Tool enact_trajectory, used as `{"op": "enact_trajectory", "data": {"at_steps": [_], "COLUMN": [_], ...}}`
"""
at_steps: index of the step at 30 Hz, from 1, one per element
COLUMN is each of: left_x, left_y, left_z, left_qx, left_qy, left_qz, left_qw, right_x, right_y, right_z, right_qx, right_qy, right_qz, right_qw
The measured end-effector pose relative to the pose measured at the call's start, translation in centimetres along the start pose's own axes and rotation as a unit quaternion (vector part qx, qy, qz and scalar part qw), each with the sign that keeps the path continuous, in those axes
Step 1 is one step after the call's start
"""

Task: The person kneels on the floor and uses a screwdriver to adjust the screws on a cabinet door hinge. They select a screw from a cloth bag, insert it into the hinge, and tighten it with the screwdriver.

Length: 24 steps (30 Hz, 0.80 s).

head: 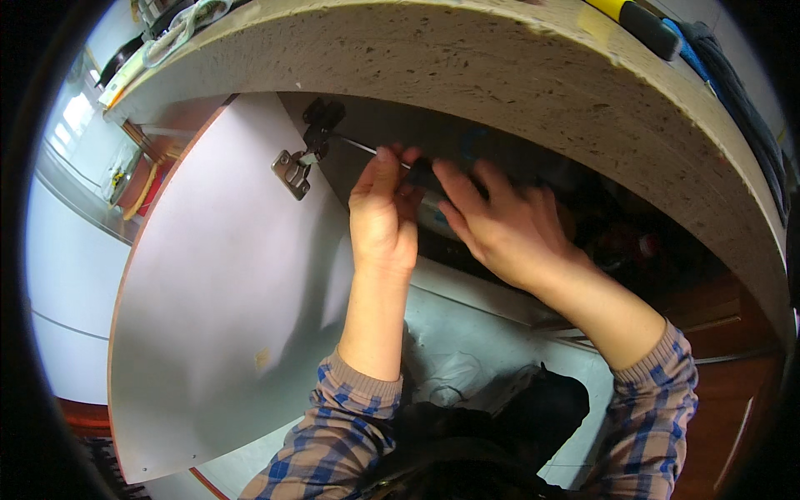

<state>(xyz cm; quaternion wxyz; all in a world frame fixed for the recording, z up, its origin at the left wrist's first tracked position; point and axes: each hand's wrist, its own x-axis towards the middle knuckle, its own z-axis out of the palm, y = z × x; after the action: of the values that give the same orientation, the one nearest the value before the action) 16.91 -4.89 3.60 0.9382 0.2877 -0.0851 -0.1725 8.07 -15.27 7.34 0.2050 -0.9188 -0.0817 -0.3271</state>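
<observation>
A screwdriver [359,145] with a dark handle and thin metal shaft points left into the cabinet, its tip at the dark arm of a metal cabinet hinge [292,175]. The hinge's cup plate is on the inner face of the open white cabinet door [231,262]. My left hand [384,209] has its fingertips around the shaft, close to the handle. Against the handle's right end are the fingertips of my right hand [506,219], slightly blurred, fingers spread; how firmly they touch it is unclear.
Overhead curves the thick edge of a stone countertop [437,50]. On top lie a yellow and black tool handle [650,28] at right and a cloth [737,94]. A plastic bag [453,375] rests on the floor. Dim items fill the cabinet. Brown doors [731,412] stand at right.
</observation>
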Motion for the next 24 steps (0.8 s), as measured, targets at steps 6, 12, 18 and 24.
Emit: {"op": "enact_trajectory", "data": {"at_steps": [6, 12, 18, 24], "left_x": [-0.1, 0.5, 0.5, 0.3], "left_y": [-0.1, -0.5, -0.5, -0.2], "left_z": [0.7, -0.3, -0.1, 0.4], "left_qx": [-0.034, -0.036, -0.027, -0.032], "left_qy": [-0.065, -0.041, -0.068, -0.073], "left_qz": [0.03, 0.038, 0.042, 0.019], "left_qw": [0.997, 0.998, 0.996, 0.997], "right_x": [2.0, 1.2, 1.0, 2.4], "right_y": [-0.1, -0.7, -0.4, 0.9], "right_z": [-2.7, -1.8, -0.5, -2.2], "right_qx": [0.592, -0.01, 0.011, 0.53], "right_qy": [-0.161, -0.057, 0.001, -0.176], "right_qz": [0.441, 0.045, 0.033, 0.375], "right_qw": [0.656, 0.997, 0.999, 0.74]}}
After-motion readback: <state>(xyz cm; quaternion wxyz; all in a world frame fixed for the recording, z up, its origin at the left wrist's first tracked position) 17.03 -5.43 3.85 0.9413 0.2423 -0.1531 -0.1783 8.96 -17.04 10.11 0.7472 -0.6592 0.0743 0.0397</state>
